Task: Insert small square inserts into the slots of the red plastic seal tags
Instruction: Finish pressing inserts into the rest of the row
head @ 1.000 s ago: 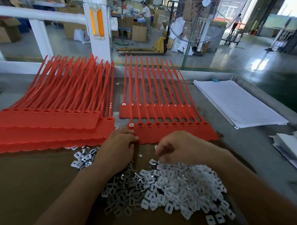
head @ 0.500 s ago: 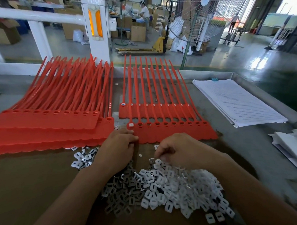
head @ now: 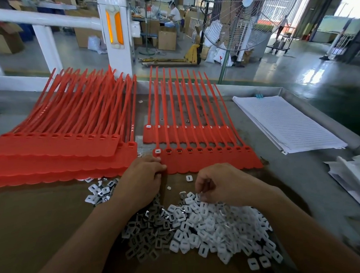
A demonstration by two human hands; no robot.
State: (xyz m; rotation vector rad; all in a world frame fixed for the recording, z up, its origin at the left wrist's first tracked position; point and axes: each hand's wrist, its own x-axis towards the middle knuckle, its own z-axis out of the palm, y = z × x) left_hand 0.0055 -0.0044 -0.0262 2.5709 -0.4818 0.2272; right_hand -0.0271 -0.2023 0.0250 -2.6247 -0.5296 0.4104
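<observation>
The right hand had lifted from the near pile of white inserts, fingertips apparently pinching one, while the left hand, fingers curled, gripped the near-left corner of the red seal tags, ready for the next empty slot

Right of centre: stack of lined white paper sheets, flat on grey metal table. Far right edge: loose crumpled white papers. Upper centre: white post with orange reflector. Upper right: large wire-caged pedestal fan. Yellow pallet jack on floor, left of fan pole. Brown cardboard boxes behind.
</observation>
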